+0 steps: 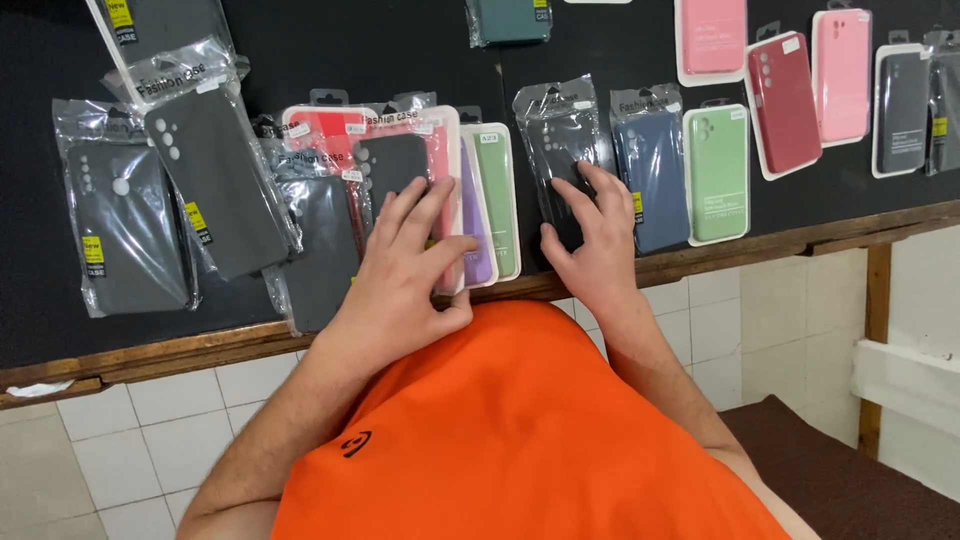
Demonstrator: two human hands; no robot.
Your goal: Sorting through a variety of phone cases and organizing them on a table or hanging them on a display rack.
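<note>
Bagged black case (556,160) — under right hand (592,245)

A black counter (40,300) with a wooden front edge (200,348) is being used as the carrying surface. Packaged phone cases are lying spread across it: dark grey cases in clear bags (125,230) at the left, a fanned stack of pink, purple and green cases (470,205) near the middle, a black bagged case (555,150), a blue case (652,180), a light green case (718,172), and red (785,100), pink (842,75) and dark cases (902,110) at the right.
</note>
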